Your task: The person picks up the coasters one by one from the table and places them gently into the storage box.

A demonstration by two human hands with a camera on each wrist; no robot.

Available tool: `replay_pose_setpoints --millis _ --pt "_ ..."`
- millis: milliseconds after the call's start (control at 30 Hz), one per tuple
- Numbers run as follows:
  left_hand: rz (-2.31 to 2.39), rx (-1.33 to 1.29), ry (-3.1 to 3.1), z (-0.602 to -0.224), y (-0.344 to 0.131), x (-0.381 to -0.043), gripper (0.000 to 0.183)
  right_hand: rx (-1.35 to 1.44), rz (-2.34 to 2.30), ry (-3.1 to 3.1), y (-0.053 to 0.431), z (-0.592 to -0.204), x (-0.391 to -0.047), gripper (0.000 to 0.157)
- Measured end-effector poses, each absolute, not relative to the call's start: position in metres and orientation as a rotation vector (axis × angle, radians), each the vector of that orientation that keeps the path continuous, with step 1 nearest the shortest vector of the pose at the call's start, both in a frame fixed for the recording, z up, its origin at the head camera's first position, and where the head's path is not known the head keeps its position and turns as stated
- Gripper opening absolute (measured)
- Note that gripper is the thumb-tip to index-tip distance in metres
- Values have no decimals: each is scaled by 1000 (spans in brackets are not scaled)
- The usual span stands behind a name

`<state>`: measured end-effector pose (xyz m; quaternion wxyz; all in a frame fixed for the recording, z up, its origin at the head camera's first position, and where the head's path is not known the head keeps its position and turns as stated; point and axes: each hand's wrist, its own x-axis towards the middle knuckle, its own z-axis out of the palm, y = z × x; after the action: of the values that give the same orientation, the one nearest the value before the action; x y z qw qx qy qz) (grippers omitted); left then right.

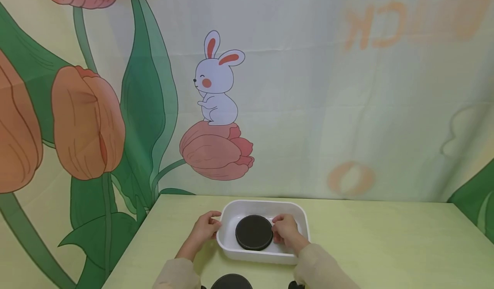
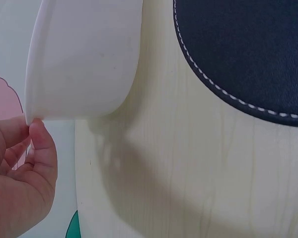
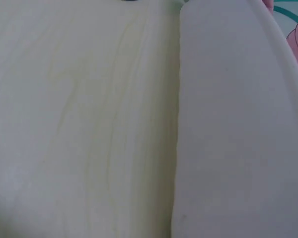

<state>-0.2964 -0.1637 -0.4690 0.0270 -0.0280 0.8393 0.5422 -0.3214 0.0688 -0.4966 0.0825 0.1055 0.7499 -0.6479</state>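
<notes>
Pinching white tub (image 1: 264, 257) with left hand (image 1: 205, 227), touching black disc (image 1: 254, 232) inside with right hand (image 1: 287, 230); cannot tell whether gripping.

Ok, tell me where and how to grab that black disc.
Probably pinch the black disc by its right edge, reaching down from the right: it is round, with a wider gap inside the white tray there than on its left.

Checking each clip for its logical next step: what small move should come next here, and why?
Probably the right hand should let the disc settle and release it: the disc is already within the walls of the tray, which the left hand holds, and a second disc lies outside it on the table.
</notes>
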Motion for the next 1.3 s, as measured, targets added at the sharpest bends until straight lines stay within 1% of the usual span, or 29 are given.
replay_pose_setpoints --millis 267,533,800,1300 --pt "1670 -89 2591 -470 -163 -298 31 230 -1908 2242 70 -482 -313 30" --pt "1663 -102 2594 -470 -163 -298 31 119 -1845 2275 70 -467 -302 28" --pt "1676 -83 2586 -470 -163 -298 32 -84 -1834 2196 66 -451 -282 27" --pt "1685 -91 2579 -470 -164 -298 31 -369 -1694 2038 61 -436 -247 23"
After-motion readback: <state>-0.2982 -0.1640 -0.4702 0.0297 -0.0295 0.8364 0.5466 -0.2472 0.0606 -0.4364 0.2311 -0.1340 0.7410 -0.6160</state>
